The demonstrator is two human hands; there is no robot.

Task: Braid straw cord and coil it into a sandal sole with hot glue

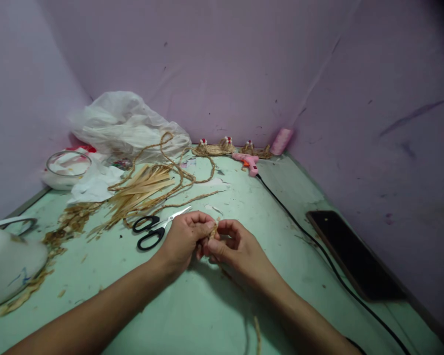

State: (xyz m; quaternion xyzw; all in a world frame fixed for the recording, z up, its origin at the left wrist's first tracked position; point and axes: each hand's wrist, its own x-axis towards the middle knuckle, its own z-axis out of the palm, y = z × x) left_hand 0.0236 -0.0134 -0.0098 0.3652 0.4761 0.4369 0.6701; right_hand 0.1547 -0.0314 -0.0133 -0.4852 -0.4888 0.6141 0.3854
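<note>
My left hand (188, 235) and my right hand (239, 246) meet over the middle of the table, both closed in a pinch. Between their fingertips is a short bit of tan twisted fibre cord (213, 231), mostly covered by the fingers. A length of similar cord (258, 333) shows below my right wrist; whether it joins the held piece is hidden. Just left of my left hand lie black-handled scissors (159, 230), their blades pointing toward the back right. Loose twisted rope (179, 185) and a bundle of dry fibre strips (142, 190) spread out behind the scissors.
A pink glue gun (248, 162) trails a black cable (299, 227) down the right side, beside a dark phone (355, 254). Along the back wall stand a pink spool (281, 141), woven pieces (216, 149) and a plastic bag (129, 123). A white rounded object (11, 266) sits at left.
</note>
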